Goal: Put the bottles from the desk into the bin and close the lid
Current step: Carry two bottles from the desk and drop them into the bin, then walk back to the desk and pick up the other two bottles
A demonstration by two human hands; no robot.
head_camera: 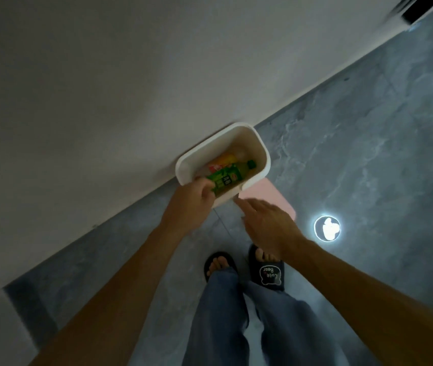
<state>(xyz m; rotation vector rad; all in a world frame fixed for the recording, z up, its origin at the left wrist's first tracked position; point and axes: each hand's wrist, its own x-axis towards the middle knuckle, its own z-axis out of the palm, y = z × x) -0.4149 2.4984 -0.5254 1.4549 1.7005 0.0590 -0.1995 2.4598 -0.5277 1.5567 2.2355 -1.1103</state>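
My left hand (191, 204) holds the green bottle (230, 175) over the bin's (263, 151) near rim; my right hand (268, 223), grip wide and empty, hovers above the pink lid (271, 194) beside the bin.

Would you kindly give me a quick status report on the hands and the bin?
Left hand gripping green bottle over open white bin. Right hand open, near pink lid. Orange bottle already inside.
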